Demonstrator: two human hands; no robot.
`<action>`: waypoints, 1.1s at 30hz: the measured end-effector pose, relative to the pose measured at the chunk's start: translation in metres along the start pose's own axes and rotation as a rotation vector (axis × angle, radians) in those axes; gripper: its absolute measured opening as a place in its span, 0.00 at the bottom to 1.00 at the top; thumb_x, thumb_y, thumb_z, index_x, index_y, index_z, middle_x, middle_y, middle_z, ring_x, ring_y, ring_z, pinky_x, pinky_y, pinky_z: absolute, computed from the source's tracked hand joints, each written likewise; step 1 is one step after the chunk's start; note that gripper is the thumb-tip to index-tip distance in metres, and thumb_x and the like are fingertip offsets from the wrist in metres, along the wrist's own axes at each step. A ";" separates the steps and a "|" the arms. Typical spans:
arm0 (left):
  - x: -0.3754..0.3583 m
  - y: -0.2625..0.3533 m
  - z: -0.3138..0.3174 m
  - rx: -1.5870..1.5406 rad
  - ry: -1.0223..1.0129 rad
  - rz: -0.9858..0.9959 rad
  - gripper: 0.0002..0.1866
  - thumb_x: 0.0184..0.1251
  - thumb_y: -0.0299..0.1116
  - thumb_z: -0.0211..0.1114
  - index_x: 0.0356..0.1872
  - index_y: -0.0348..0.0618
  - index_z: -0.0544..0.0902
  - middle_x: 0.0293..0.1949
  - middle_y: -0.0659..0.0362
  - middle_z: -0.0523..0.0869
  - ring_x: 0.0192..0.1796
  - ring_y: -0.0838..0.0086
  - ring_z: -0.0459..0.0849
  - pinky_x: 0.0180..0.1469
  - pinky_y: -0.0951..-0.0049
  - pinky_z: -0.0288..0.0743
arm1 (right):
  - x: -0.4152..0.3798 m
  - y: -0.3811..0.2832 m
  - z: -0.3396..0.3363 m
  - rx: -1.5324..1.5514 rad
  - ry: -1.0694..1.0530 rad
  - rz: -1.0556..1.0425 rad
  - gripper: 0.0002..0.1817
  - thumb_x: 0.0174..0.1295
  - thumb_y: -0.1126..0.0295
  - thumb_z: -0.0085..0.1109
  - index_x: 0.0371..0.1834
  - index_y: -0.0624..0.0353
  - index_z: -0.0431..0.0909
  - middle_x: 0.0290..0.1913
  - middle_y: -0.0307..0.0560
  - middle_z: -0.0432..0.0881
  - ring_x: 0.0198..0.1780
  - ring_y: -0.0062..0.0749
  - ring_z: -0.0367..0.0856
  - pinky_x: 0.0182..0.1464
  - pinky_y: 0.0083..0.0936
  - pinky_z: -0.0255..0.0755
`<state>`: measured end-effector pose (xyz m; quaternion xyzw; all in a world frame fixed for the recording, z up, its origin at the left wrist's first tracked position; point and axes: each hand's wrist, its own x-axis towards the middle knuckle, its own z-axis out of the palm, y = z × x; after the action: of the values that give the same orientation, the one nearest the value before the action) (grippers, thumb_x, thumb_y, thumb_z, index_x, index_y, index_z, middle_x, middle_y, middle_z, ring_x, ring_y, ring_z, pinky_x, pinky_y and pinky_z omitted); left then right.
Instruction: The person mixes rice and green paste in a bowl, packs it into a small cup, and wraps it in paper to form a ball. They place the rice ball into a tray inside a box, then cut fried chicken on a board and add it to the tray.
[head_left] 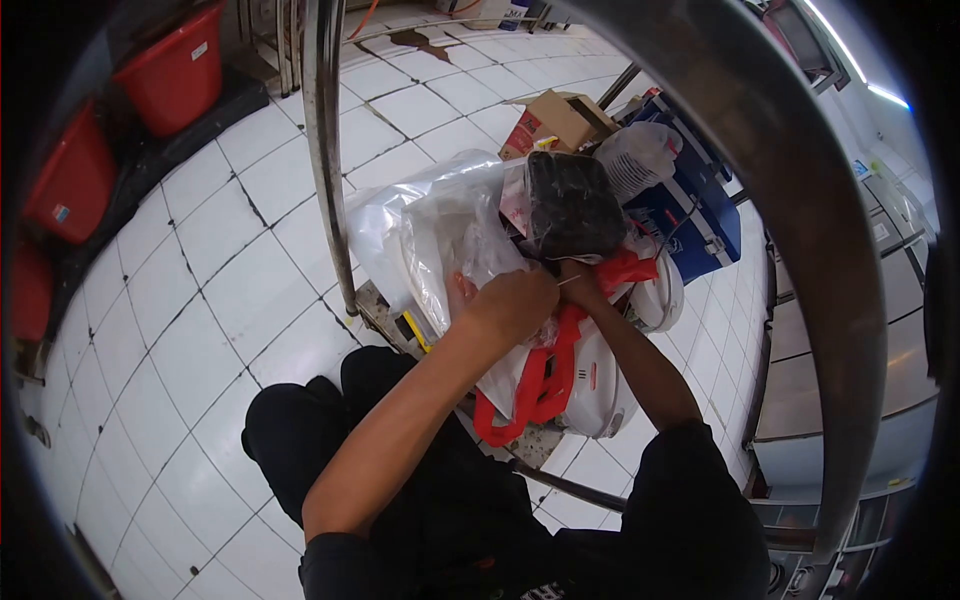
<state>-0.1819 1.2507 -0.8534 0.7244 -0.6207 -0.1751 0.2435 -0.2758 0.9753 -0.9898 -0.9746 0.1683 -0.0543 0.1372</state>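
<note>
My left hand (pixel 515 300) is closed at the side of a clear plastic bag (pixel 450 235); what its fingers hold is hidden. Close beside it, my right hand (pixel 580 285) is curled in, fingers mostly out of sight, with a thin white strip (pixel 568 279) by it. Just beyond both hands sits a black plastic-wrapped bundle (pixel 575 205). Red bag handles (pixel 545 385) hang below the hands, over white packages. A white rounded container (pixel 597 385) lies under my right forearm. Orange-red contents show faintly through the clear bag.
A blue cooler box (pixel 690 220), a stack of clear plastic cups (pixel 640 160) and an open cardboard box (pixel 560 120) stand behind the bundle. Metal frame bars (pixel 325 150) rise around the pile. Red tubs (pixel 175 75) line the left wall. Steel cabinets (pixel 840 380) are at right.
</note>
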 end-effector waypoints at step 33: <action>0.030 -0.043 0.029 -0.451 0.251 0.020 0.19 0.61 0.43 0.65 0.47 0.40 0.82 0.50 0.43 0.79 0.48 0.48 0.84 0.52 0.54 0.77 | -0.030 -0.052 -0.162 0.771 -0.245 0.270 0.15 0.68 0.64 0.64 0.49 0.65 0.81 0.44 0.41 0.83 0.46 0.22 0.78 0.51 0.24 0.73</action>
<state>-0.1580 1.2221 -0.9006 0.6618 -0.5378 -0.2153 0.4758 -0.3127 0.9921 -0.8215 -0.8204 0.2444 0.0214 0.5165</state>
